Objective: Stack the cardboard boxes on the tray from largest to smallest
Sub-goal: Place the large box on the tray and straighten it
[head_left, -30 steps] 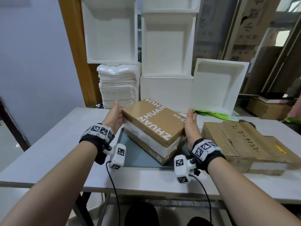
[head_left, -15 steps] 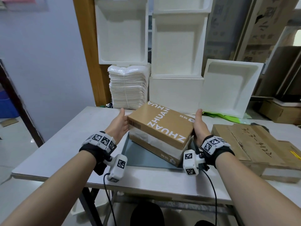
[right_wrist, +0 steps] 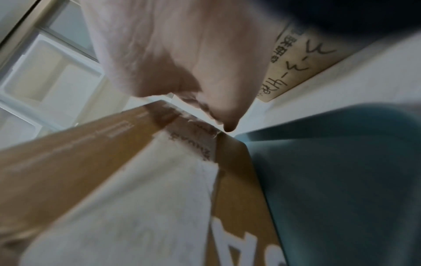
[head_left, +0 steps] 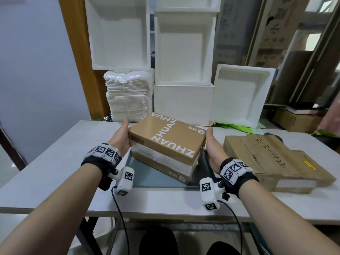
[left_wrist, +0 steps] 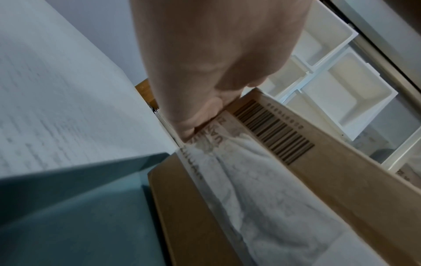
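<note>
A brown cardboard box (head_left: 166, 144) with white "ZHUAN ZHUAN" lettering and a white band round its middle sits askew on the grey-blue tray (head_left: 145, 178). My left hand (head_left: 120, 138) presses flat against its left end beside a barcode (left_wrist: 273, 133), with the thumb by the top edge. My right hand (head_left: 213, 146) presses against the right end. Most fingers of both hands are hidden behind the box. The box (left_wrist: 330, 180) meets the tray (left_wrist: 68, 207) at its lower edge. A larger, flat, worn cardboard box (head_left: 272, 159) with handwriting lies on the table right of the tray.
The white table (head_left: 55, 162) has bare surface to the left of the tray. Behind it stand white foam trays (head_left: 184, 52) and a pile of white bags (head_left: 128, 100). More cardboard boxes (head_left: 294, 120) sit at the back right. Another person's hand (head_left: 331, 118) shows at the right edge.
Both hands stay at the two ends of the lettered box, which has hardly moved on the tray. The head view has swung a little to the left.
</note>
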`<state>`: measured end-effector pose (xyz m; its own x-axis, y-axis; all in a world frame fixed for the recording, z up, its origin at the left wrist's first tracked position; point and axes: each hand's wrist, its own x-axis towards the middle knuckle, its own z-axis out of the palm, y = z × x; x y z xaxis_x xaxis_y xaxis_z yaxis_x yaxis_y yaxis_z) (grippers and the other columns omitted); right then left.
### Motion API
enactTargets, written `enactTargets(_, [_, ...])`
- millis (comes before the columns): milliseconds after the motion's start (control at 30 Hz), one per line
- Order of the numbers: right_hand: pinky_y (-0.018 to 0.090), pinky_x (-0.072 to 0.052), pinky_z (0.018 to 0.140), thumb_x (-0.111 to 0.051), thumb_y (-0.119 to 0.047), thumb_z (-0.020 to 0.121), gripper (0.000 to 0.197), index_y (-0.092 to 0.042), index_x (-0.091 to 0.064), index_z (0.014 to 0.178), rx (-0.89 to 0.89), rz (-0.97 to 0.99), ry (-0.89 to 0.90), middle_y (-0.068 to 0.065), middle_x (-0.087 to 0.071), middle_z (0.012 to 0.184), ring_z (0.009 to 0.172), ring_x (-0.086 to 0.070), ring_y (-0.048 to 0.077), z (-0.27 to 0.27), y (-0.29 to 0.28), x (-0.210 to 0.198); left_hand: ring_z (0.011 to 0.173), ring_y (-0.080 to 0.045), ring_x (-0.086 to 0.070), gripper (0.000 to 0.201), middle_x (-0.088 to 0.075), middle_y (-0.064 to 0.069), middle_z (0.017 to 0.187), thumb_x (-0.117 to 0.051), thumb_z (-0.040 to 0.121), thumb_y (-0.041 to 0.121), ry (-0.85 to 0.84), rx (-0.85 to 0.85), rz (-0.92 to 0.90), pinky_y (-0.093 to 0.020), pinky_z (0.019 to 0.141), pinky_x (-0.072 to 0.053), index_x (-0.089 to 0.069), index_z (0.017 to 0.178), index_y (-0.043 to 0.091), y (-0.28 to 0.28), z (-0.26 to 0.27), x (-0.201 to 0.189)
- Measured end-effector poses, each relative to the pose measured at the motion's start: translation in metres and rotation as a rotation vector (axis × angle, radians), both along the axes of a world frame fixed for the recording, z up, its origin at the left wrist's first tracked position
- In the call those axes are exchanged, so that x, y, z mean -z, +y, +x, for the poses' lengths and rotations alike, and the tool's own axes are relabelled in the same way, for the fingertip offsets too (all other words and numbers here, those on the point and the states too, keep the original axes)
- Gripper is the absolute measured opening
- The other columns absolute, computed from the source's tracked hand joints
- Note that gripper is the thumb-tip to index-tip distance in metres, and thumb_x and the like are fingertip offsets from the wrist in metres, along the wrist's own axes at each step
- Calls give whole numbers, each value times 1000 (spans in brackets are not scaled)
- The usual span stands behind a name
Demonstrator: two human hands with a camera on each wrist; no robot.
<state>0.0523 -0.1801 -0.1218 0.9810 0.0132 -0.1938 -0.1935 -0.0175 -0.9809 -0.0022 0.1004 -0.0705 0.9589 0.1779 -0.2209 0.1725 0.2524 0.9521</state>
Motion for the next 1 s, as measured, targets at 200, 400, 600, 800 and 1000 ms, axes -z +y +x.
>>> enactTargets(200, [41,-33,118,-24,-72,95,76,-20,-49,145,-28,24,25,1,-59,141,132,-53,20,-28,12,-12,101,-26,-66,63,-71,-14,107,-21,100,59,-7,-35,-13,-38,78,-52,-65,105,15,-2,-7,-5])
enactTargets(400, [42,-44,110,-29,-70,96,75,-11,-62,131,13,61,56,7,-71,122,116,-65,26,-15,-2,-18,111,-30,-65,70,-70,-17,116,-19,99,61,-6,65,-33,-42,91,-51,-66,117,13,-16,-16,-2])
enactTargets(600, [43,-47,108,-32,-63,100,62,-12,-67,110,-54,62,72,11,-74,113,110,-68,28,-10,-2,-29,113,-30,-65,68,-71,-17,117,-19,99,62,-13,82,-30,-45,102,-45,-67,115,16,-14,-28,4])
enactTargets(800, [43,-50,104,-34,-59,101,56,-13,-66,101,-70,58,78,10,-73,105,103,-68,30,-7,-3,-33,115,-27,-63,66,-70,-12,120,-17,99,61,-7,135,-8,-44,101,-45,-59,126,20,-12,-32,7])
enactTargets(1000, [41,-46,108,-27,-68,98,72,-11,-67,117,-64,-4,51,8,-73,114,113,-66,27,-10,-3,-33,114,-25,-63,72,-70,-12,119,-15,97,66,36,117,2,-39,88,-47,-61,126,19,-9,-27,8])
